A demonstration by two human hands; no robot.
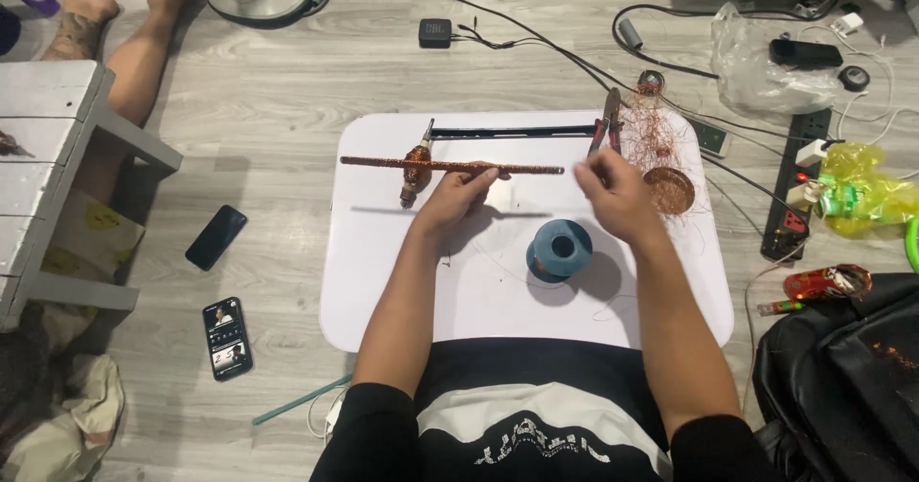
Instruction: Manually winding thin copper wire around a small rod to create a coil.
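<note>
Nearest on the white surface (383,300) stands a blue spool (558,250), just before the two hands. The left hand (458,198) has its grip closed on a long copper-wound rod (383,162) that lies across the surface. The right hand (616,193) is raised beside the rod's end; I cannot tell its grip. Behind it lie red pliers (607,123) and loose copper wire (661,142).
</note>
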